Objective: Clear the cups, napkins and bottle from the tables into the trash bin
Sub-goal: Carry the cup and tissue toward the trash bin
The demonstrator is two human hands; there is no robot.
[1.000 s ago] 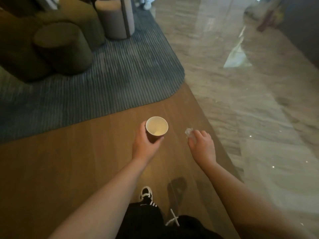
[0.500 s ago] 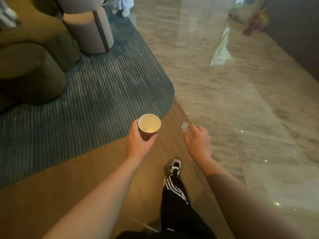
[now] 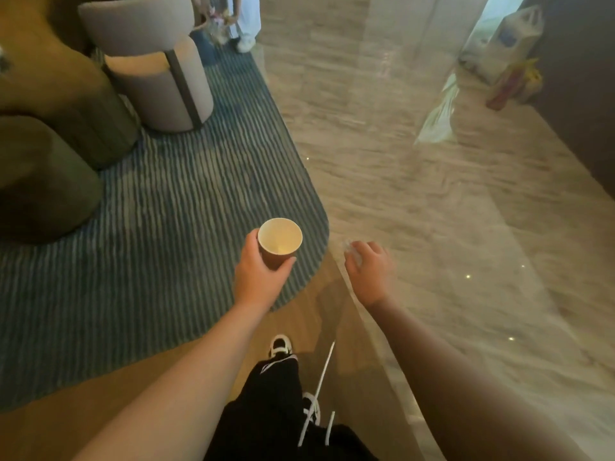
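Legs (image 3: 266, 394) in black trousers with white side stripes fill the bottom of the view, a black-and-white shoe (image 3: 280, 346) planted on the wooden floor strip (image 3: 100, 410). Above them two bare forearms reach forward. The left hand (image 3: 258, 277) grips a brown paper cup (image 3: 279, 242) by its side, thumb and fingers wrapped round the wall, the cup upright with its pale inside showing, held in the air over the rounded edge of a blue striped carpet (image 3: 173, 207). The right hand (image 3: 369, 271), blurred, hangs just beside it over the marble floor (image 3: 449, 211), its fingers curled round a small crumpled pale thing (image 3: 352, 251) that may be a napkin or a bit of clear plastic; which one cannot be told. Farther off on the carpet stand olive-green upholstered seats (image 3: 60, 108) and a beige round-backed chair (image 3: 156, 71). Beyond the chair a person's pale trousers and white shoes (image 3: 248, 24) show at the top edge. At the far right, plastic bags (image 3: 506, 51) sit on the marble against a dark wall.
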